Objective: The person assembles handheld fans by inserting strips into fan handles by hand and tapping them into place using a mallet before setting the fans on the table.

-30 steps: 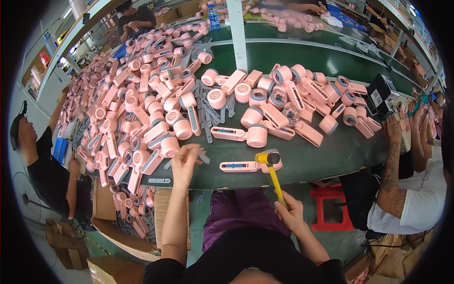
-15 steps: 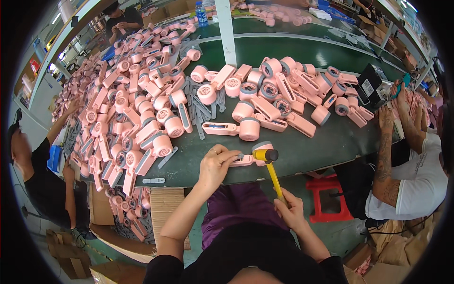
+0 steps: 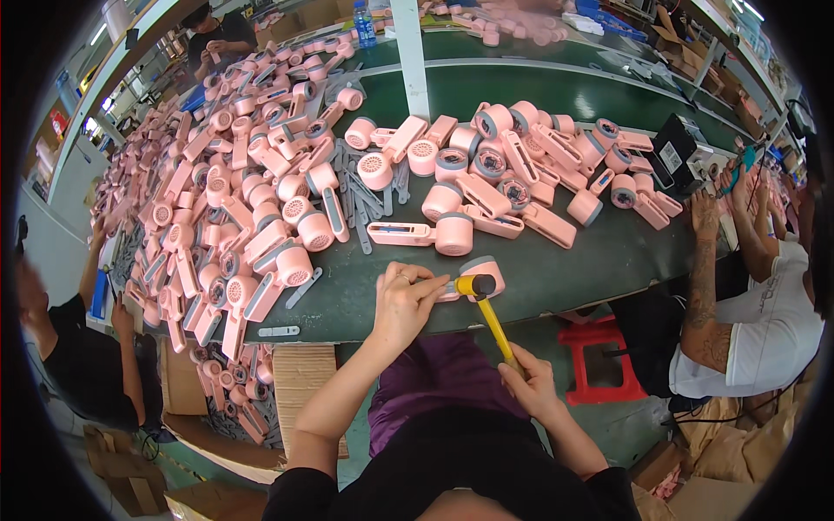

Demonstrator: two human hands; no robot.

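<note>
A pink handheld fan lies on the green table in front of me, its handle pointing left. Fingers of my left hand are closed over the handle's left end, where a bit of grey strip shows beside the fingertips. My right hand is wrapped round the yellow handle of a hammer. Its yellow and black head is over the joint of the fan's handle and round head, partly hiding both. Whether the hammer touches the fan, I cannot tell. Another pink fan lies just beyond.
Pink fans heap up at left; more lie beyond my hands. Loose grey strips lie between, one near the table edge. Below stands a cardboard box; a red stool is at right. Co-workers sit on both sides.
The hammer head has shifted slightly left, from the fan's round head toward its handle. My left fingers have flattened along the handle. The left co-worker's reaching arm has drawn back.
</note>
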